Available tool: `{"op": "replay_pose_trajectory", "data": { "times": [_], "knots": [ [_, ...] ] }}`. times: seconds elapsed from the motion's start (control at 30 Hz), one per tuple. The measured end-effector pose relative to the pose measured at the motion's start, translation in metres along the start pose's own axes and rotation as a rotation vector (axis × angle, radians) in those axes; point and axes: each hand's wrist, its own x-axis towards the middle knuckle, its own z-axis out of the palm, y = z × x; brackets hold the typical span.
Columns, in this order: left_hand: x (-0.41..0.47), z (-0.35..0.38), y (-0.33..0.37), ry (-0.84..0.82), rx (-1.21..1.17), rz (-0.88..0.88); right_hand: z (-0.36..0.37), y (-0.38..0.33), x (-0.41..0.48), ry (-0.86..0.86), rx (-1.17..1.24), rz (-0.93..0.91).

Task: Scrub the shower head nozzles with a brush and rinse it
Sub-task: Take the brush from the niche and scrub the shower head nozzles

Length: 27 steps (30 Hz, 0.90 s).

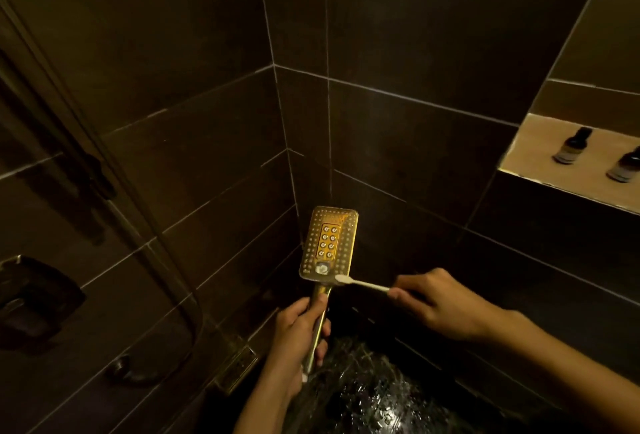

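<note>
A gold rectangular shower head [328, 243] is held upright in the middle of the view, its nozzle face turned toward me. My left hand [296, 336] grips its metal handle from below. My right hand [440, 302] pinches the handle of a white toothbrush [363, 284]. The bristle end of the brush lies against the lower right edge of the nozzle face, near a small round button. Rows of small nozzles and a central panel of larger ones show on the face.
Dark tiled walls meet in a corner behind the shower head. A lit wall niche [540, 170] at the right holds two small dark bottles [571, 146]. A dark wall fixture [34, 298] and a hose [104, 163] run along the left. The wet dark floor [367, 395] glistens below.
</note>
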Motion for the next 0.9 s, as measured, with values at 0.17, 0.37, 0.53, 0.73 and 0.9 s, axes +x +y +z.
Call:
{"op": "replay_pose_trajectory", "data": {
  "times": [0.17, 0.37, 0.53, 0.73, 0.9],
  "knots": [
    [0.011, 0.035, -0.003, 0.039, -0.016, 0.024, -0.029, 0.041, -0.023, 0.188, 0.019, 0.109],
    [0.02, 0.078, 0.006, 0.038, 0.017, 0.101, -0.115, 0.125, -0.052, 0.458, -0.145, 0.285],
    [0.024, 0.108, 0.012, 0.008, 0.036, 0.137, -0.176, 0.182, -0.074, 0.374, -0.283, 0.444],
    [0.027, 0.13, 0.008, -0.01, 0.066, 0.153, -0.207, 0.21, -0.066, 0.484, -0.317, 0.549],
    [0.029, 0.142, 0.005, -0.035, 0.092, 0.149, -0.216, 0.219, -0.04, 0.509, -0.211, 0.7]
  ]
}}
